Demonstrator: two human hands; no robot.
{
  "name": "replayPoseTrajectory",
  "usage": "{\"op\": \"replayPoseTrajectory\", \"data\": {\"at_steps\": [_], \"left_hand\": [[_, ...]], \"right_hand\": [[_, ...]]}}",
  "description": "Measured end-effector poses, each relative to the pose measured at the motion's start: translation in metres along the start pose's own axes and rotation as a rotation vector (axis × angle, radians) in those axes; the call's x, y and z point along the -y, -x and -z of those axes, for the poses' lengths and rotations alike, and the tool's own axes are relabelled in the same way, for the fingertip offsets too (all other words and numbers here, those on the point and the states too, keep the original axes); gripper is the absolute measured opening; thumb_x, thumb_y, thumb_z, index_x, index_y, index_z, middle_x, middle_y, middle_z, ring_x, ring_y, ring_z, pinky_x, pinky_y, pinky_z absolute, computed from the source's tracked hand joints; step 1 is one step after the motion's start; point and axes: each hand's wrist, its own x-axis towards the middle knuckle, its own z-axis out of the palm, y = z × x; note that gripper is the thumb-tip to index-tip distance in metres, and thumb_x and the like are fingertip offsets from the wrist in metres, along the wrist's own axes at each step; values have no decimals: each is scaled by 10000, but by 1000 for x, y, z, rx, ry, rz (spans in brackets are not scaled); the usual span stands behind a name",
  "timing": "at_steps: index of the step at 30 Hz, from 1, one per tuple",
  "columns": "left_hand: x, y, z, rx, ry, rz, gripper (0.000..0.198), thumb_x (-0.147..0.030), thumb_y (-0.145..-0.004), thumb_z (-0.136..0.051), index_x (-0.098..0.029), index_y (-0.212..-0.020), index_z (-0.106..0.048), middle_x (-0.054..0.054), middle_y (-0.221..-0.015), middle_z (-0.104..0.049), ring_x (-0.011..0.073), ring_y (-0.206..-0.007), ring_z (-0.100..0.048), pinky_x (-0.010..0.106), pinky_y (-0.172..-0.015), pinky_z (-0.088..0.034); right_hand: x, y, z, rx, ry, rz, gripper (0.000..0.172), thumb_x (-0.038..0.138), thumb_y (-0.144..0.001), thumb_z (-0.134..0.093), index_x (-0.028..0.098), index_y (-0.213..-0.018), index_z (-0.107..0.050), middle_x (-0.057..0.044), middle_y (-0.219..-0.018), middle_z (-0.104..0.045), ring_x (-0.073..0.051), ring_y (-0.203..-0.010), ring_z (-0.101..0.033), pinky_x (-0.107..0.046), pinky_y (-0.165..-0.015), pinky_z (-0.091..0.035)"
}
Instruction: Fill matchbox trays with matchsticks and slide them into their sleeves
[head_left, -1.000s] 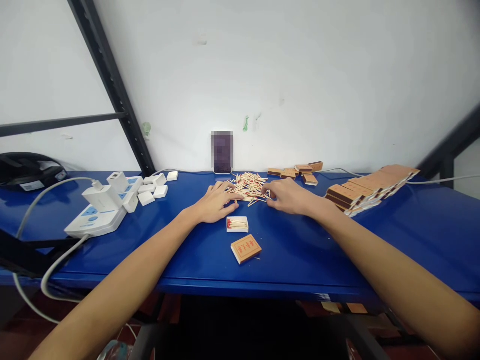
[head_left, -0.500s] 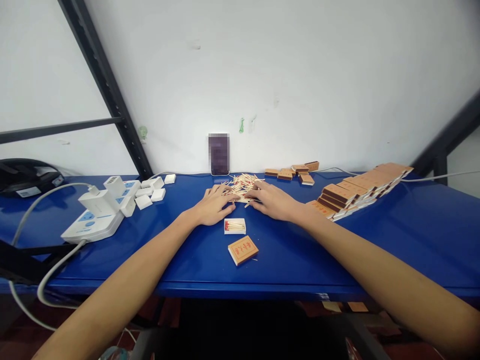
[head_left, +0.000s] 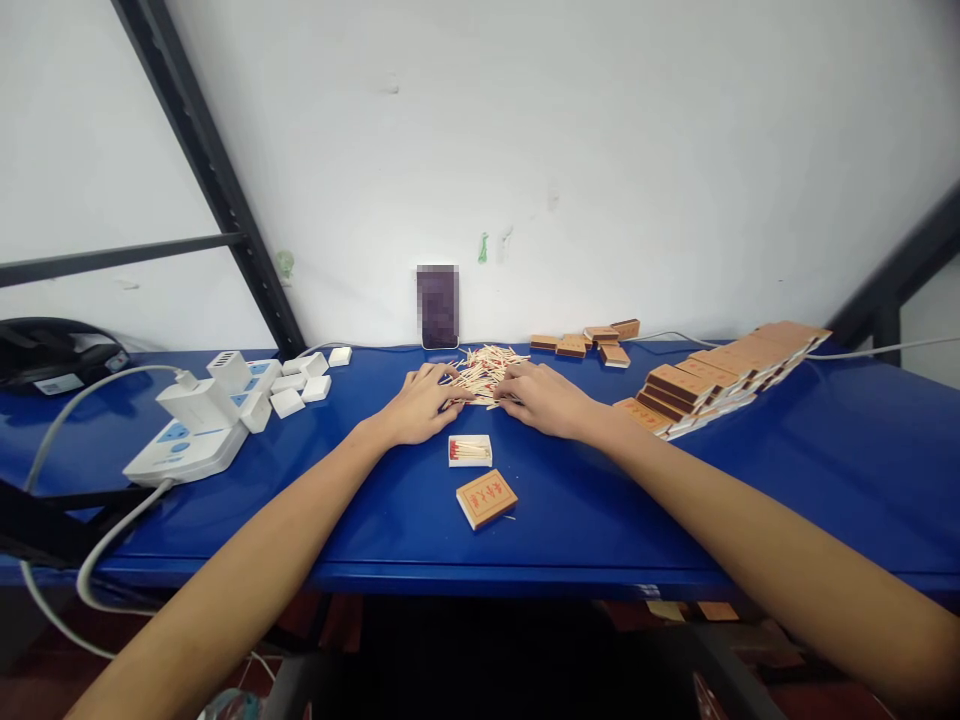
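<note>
A heap of loose matches (head_left: 486, 372) with red heads lies near the back of the blue table. At its left edge rests my left hand (head_left: 424, 403), open, fingers apart and bent, their tips among the matches. My right hand (head_left: 541, 400) touches the heap from the right, open with fingers curved; some of its fingertips are hard to see. Nearer to me sits a white matchbox tray (head_left: 471, 462) with several matches in it, heads to the left. In front of the tray lies a brown matchbox (head_left: 487, 499) with red print, turned at an angle.
Stacked matchboxes (head_left: 705, 376) form a long row on the right. More matchboxes (head_left: 581, 343) lie loosely behind my right hand. A phone-like device (head_left: 439, 308) leans on the wall. White adapters (head_left: 301, 380) and a power strip (head_left: 187, 450) with cables occupy the left.
My left hand has drawn slightly left, and its thumb no longer reaches toward the tray. My right hand has barely shifted at the heap. The tray and the brown matchbox stay in place.
</note>
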Motion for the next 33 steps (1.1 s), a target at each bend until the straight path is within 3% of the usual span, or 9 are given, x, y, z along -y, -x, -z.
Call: {"op": "replayPoseTrajectory", "data": {"at_steps": [7,15,27,33], "left_hand": [[-1,0,0,-23,-8,-21,363,-359,-952,-399,-308,-1251,-599,103,-1325,-457,300,-1228,-392,510,-965,-364],[-5,-1,0,71,-15,-7,404,-391,-974,-339,-365,-1338,-511,101,-1438,-361,328,-1343,-268,578,-1005,-309],[-6,-2,1,50,-2,-61,351,-361,-966,-390,-317,-1221,-628,101,-1383,-435,315,-1313,-298,539,-988,-336],[-9,-3,4,5,11,-86,288,-348,-946,-454,-284,-1063,-709,79,-1300,-502,291,-1228,-374,492,-965,-366]], "right_hand": [[-6,4,4,0,-14,-21,198,248,-893,-523,188,-973,-695,-100,-963,-644,-248,-969,-567,-325,-765,-387],[-9,4,2,-3,-22,-25,182,242,-882,-534,188,-944,-697,-99,-953,-651,-230,-917,-578,-311,-727,-379],[-6,3,2,10,-46,-9,229,227,-892,-508,189,-1015,-697,-97,-934,-654,-230,-928,-576,-311,-756,-378],[1,4,1,0,-96,14,233,245,-895,-501,183,-1006,-697,-101,-985,-658,-223,-933,-585,-309,-784,-385]]}}
